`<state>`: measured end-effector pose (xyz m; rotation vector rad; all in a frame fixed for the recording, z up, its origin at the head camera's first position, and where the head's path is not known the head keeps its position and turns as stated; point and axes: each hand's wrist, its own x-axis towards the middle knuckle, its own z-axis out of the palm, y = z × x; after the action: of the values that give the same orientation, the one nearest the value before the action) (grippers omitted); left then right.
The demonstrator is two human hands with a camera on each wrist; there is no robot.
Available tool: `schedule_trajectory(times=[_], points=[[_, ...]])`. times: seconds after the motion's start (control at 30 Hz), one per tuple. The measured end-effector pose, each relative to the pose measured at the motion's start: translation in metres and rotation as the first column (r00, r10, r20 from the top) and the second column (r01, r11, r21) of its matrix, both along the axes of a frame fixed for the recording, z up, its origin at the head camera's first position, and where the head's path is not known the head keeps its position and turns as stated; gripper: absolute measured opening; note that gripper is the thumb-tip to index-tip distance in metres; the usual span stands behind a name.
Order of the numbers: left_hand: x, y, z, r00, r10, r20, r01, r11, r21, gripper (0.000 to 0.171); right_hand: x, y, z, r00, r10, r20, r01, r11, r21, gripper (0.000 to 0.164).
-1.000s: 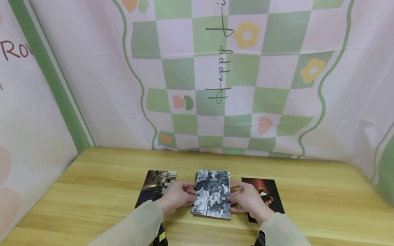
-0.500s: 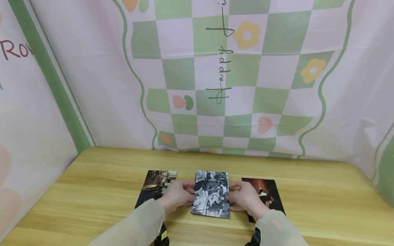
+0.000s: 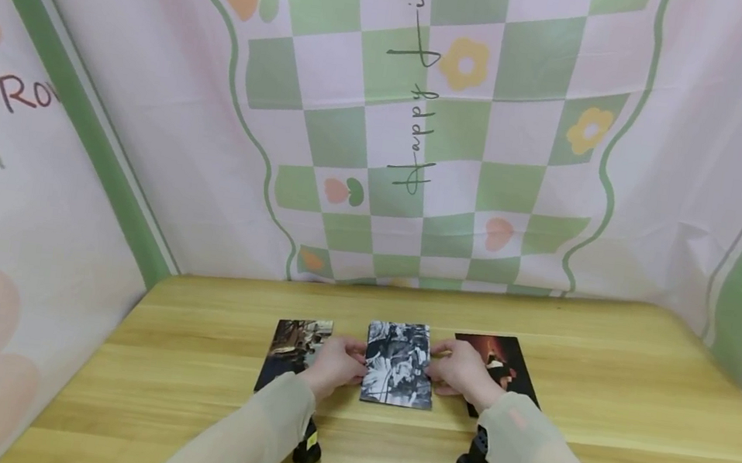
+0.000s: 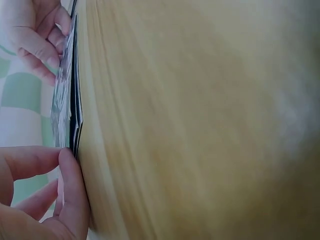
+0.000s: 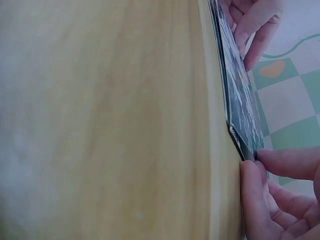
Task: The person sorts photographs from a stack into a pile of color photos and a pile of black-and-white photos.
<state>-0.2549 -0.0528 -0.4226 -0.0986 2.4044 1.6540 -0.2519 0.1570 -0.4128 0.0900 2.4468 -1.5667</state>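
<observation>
A small stack of photo cards (image 3: 399, 364) lies on the table between the two hands, with a black-and-white picture on top. In the wrist views its layered edges show slight gaps between the cards. My left hand (image 3: 335, 364) holds the stack's left edge, with thumb and fingertip close together at the near corner in the left wrist view. On the opposite edge, my right hand (image 3: 465, 373) grips the stack in the same way, its thumb and finger (image 5: 252, 185) meeting at the corner. Both hands partly cover other cards beneath them.
Left of the stack lies a dark colour photo card (image 3: 289, 346), partly under the left hand. Another card with a red and black picture (image 3: 514, 364) lies to the right. The wooden table (image 3: 384, 452) meets a green checked cloth (image 3: 444, 233) behind.
My right hand has moved slightly left, and the top card has shifted left with it. Card edges that stuck out at the left are now covered. The left hand has barely moved.
</observation>
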Motion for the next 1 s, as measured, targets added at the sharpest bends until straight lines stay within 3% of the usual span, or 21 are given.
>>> schedule_trajectory(times=[0.7,1.0], points=[[0.005,-0.004,0.001,1.000,0.006,0.011,-0.007,0.998,0.060,0.034,0.004,0.004,0.001,1.000,0.013,0.024,-0.011,0.998,-0.069,0.042],[0.008,-0.010,0.010,1.000,-0.016,-0.019,0.018,0.995,0.093,0.032,0.006,-0.003,0.009,1.000,-0.010,0.010,0.011,0.993,-0.119,0.046]])
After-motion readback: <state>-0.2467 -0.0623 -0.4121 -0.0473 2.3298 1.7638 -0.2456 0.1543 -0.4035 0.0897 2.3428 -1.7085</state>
